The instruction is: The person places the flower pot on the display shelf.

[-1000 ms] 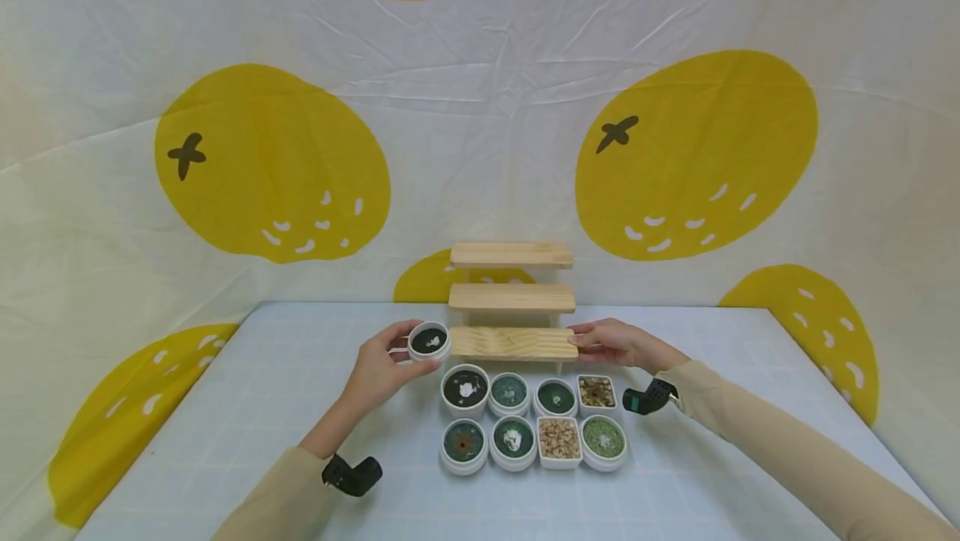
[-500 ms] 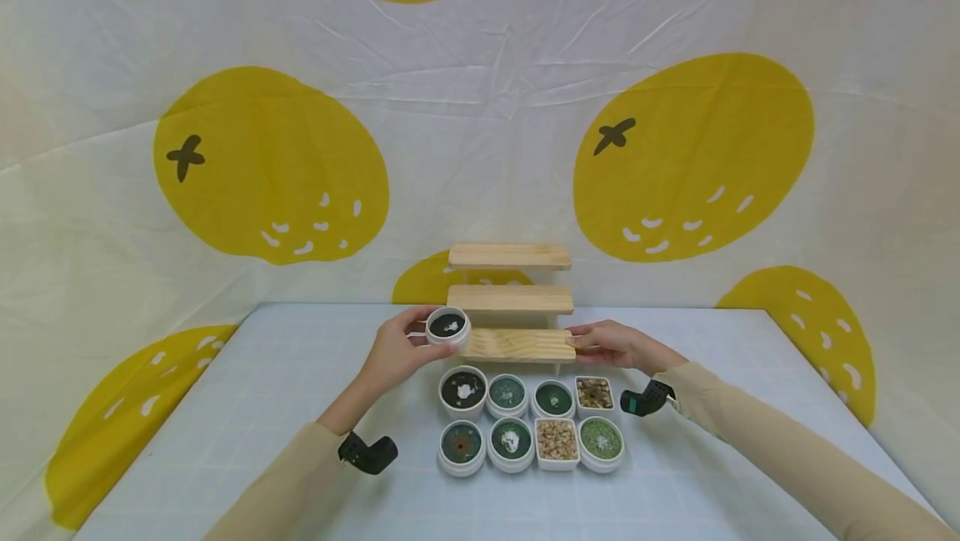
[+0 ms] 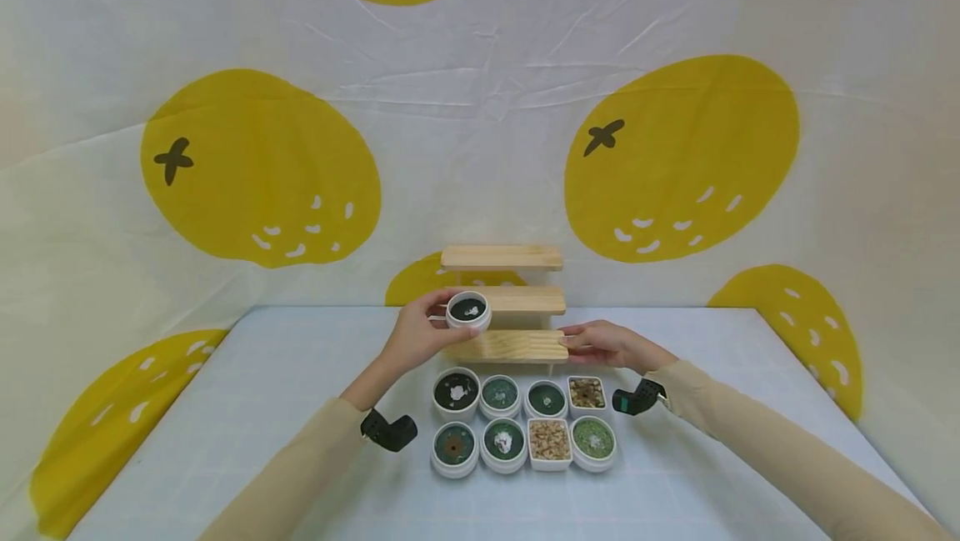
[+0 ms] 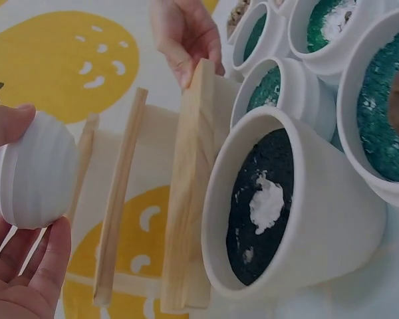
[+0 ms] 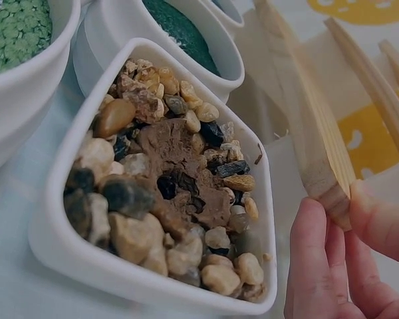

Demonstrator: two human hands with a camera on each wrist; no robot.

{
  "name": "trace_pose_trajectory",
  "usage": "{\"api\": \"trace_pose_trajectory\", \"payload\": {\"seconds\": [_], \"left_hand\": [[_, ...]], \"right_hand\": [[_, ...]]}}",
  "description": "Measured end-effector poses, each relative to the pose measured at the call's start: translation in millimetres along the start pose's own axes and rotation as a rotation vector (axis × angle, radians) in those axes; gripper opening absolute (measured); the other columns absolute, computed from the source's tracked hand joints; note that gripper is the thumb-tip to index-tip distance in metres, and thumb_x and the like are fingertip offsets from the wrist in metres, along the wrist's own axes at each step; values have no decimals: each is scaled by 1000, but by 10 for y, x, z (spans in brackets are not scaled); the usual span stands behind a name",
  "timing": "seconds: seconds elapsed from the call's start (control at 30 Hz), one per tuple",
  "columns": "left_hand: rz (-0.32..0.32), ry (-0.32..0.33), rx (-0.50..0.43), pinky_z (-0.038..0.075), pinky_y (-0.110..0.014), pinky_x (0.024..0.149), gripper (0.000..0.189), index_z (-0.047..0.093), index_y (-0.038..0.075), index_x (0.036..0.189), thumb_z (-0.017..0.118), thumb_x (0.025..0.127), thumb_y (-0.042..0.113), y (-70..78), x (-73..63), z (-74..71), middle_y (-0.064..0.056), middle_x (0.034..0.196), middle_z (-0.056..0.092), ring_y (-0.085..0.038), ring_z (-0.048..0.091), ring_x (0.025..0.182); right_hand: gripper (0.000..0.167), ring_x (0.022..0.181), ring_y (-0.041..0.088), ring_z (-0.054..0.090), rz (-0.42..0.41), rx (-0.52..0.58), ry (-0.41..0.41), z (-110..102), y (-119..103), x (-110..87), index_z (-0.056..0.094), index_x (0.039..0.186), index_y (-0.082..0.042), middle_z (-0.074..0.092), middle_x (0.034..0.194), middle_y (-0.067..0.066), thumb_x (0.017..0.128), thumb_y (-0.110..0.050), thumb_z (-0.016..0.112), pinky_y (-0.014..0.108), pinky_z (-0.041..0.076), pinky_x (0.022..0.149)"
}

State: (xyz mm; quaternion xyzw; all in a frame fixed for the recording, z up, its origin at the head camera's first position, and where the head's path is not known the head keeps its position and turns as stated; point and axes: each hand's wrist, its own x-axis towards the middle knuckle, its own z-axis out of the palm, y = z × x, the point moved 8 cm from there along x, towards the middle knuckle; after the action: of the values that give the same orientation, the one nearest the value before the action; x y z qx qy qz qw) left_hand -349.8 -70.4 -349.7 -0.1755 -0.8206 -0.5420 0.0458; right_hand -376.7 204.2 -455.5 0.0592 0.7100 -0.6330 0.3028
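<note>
My left hand [image 3: 418, 333] holds a small round white pot [image 3: 468, 310] with dark filling and a white patch, raised in front of the wooden shelf stand. In the left wrist view the pot's white side [image 4: 43, 173] shows between thumb and fingers. My right hand [image 3: 611, 344] pinches the right end of the lowest wooden shelf [image 3: 510, 347]; the right wrist view has thumb and fingers on that board's end [image 5: 326, 179]. The middle shelf [image 3: 525, 300] is partly hidden by the held pot, and the top shelf [image 3: 502, 257] lies behind it.
Two rows of white pots stand just before the stand. Among them are a dark-filled pot [image 3: 456, 392], a square pot of mixed pebbles [image 3: 587, 393], a square pot of tan stones [image 3: 550, 441] and a green-filled round pot [image 3: 593, 438]. A fruit-print cloth [image 3: 480, 149] hangs behind.
My left hand has carried the pot right and upward, from beside the lowest shelf to in front of the middle one. My right hand keeps its grip on the lowest shelf's end.
</note>
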Motion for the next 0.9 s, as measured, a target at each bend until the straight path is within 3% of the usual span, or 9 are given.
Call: {"api": "trace_pose_trajectory", "payload": {"seconds": [0.23,0.6,0.9], "left_hand": [[11,-31,-20,57,-27,77,56,61,9,123,84,72,18,93,104,78,-10,115,66,-20,65,88],[52,-15,-43,55,-24,73,52,64,10,120,84,71,17,294,288,194,-9,110,68,-20,64,89],[101,-36,9,57,-30,84,54,63,9,121,84,73,21,481,457,262,-9,114,67,-23,64,94]], "right_hand": [[58,79,10,66,4,3,-1,1,6,33,30,147,5,64,97,5,97,-9,55,20,57,73],[55,78,10,66,-1,0,1,10,0,12,31,146,6,65,94,5,97,-8,53,21,58,74],[55,77,10,66,-9,-14,12,9,-10,-4,32,145,7,66,93,5,97,-8,54,22,58,74]]}}
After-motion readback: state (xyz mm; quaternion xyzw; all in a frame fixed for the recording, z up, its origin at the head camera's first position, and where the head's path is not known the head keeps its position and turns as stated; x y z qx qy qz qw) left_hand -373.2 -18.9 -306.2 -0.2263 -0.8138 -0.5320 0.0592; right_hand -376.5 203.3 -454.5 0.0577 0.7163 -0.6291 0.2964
